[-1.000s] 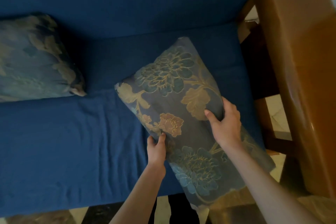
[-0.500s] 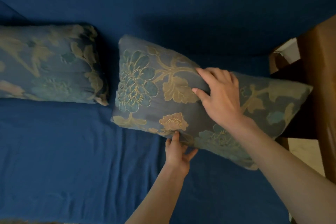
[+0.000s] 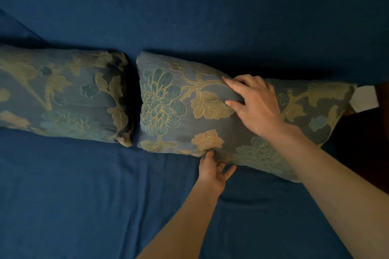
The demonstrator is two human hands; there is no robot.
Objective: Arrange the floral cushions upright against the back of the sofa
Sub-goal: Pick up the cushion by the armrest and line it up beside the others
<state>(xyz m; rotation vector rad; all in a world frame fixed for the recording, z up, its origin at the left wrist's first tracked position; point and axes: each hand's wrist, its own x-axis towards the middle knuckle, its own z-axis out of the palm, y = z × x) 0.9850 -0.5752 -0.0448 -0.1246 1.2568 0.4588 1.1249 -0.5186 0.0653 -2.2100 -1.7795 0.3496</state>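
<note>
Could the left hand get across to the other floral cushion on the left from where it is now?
Probably yes. The left hand sits at the lower edge of the right cushion, and only bare blue sofa seat lies between it and the left cushion.

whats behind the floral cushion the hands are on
Behind the right floral cushion the blue sofa back rises above its top edge. Where the two meet is in shadow and covered by the cushion itself.

no readable text, labels, brands, numbers or signs anywhere
</note>
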